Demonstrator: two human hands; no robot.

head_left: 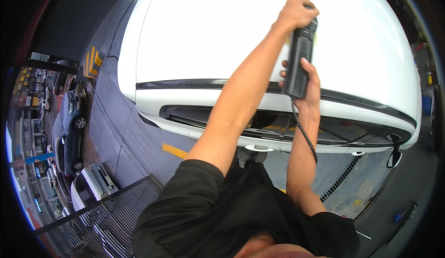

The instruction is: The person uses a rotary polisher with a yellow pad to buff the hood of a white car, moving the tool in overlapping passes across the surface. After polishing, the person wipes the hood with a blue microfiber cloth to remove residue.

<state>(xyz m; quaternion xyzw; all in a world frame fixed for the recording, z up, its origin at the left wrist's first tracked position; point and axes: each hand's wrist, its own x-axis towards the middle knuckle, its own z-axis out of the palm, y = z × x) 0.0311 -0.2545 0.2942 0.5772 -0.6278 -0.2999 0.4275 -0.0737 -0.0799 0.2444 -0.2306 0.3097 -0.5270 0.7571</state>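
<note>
A black corded power polisher (299,68) is held over the white car roof (208,40), its long body pointing away from me. My left hand (297,14) is closed over the far end, the tool's head. Around the rear body, my right hand (313,79) is wrapped, fingers on the left side and thumb on top. Yellow edges of what looks like a pad peep out beside the head; the rest is hidden under the tool. From the rear end, a black cord (303,133) hangs along my right forearm.
Below the roof edge are the car's side windows (194,114), a door handle (258,148) and a side mirror (394,157). A slatted metal fence (106,216) stands at lower left, with parked cars (68,133) beyond. A drain grate (340,179) crosses the floor at right.
</note>
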